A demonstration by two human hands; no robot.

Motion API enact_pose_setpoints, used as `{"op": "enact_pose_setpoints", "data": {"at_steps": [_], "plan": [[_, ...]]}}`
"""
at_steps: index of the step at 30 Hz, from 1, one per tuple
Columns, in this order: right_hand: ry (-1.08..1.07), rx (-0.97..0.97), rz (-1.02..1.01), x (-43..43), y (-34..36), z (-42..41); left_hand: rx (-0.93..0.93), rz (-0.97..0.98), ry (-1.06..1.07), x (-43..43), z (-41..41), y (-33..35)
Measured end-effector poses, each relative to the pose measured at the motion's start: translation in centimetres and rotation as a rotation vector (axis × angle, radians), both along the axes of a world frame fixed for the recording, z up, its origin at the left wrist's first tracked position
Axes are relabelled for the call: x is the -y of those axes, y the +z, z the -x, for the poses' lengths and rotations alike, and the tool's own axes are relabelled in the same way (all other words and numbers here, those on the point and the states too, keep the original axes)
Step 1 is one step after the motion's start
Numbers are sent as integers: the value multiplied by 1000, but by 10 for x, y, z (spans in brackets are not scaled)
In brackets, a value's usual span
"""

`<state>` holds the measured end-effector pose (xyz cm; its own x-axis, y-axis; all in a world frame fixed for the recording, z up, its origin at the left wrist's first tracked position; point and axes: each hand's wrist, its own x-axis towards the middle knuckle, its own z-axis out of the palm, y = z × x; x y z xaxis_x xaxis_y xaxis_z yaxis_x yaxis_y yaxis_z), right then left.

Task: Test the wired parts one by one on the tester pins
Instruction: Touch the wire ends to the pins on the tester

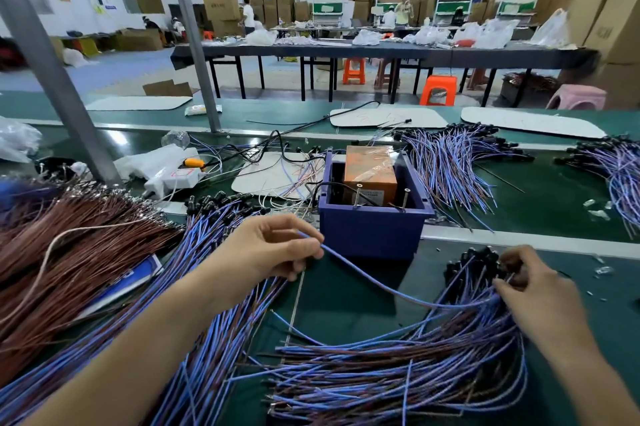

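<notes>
While the left hand (277, 249) is pinching one end of a single wired part (398, 295) between thumb and fingertips, the right hand (535, 290) is curling its fingers in among the black-capped ends of the bundle (398, 373) spreading below and inward of it. It is gripping there, but whether the cap in its fingers belongs to this same part I cannot tell.

The step in hand looks to be the singling out of one piece from the heap, ahead of testing. The wired part is sagging in a slack curve between the two hands, passing over the green surface (346, 314) and merging into the bundle close to the right hand. It is showing as a thin, limp blue lead, seemingly with a darker strand twisted along it. Any bare tip is hiding inside the left hand's pinch.

Just beyond the left hand's fingertips a blue box (367, 235) is sitting with an orange unit (370, 169) inside, and the tester pins (358, 195) are standing upright at its near rim.

The next move, as I judge it, is calling for drawing the lead free without dragging its neighbours along, then carrying its ends forward onto the two pins. A lead this floppy is likely to need both hands guiding it.
</notes>
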<state>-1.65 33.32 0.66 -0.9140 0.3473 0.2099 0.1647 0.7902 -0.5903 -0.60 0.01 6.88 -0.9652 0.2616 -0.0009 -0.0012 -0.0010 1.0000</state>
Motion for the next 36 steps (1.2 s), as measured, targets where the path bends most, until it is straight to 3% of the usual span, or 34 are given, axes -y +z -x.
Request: {"op": "enact_pose_setpoints", "data": {"at_steps": [3,5,9,11,14,17,21,31,33,36], "plan": [[-25,151,-262,7,18,-1,-15,-137,72,-20,2,-1],[2,132,-262,18,30,-2,5,-204,93,-33,6,-4],[398,-25,319,70,49,-8,20,-207,111,-63,16,-12],[503,-69,362,95,43,-8,24,-228,141,-77,21,-16],[413,-208,402,116,26,-3,56,-271,211,-89,28,-18],[311,-235,575,120,17,6,95,-276,220,-90,36,-20],[228,-202,613,124,12,19,174,-287,258,-94,48,-23],[115,-383,346,136,-3,24,162,-283,404,-111,59,-36],[6,-427,413,137,-3,27,154,-283,462,-111,61,-40],[-65,-329,605,133,-2,33,152,-242,498,-110,63,-45]]}}
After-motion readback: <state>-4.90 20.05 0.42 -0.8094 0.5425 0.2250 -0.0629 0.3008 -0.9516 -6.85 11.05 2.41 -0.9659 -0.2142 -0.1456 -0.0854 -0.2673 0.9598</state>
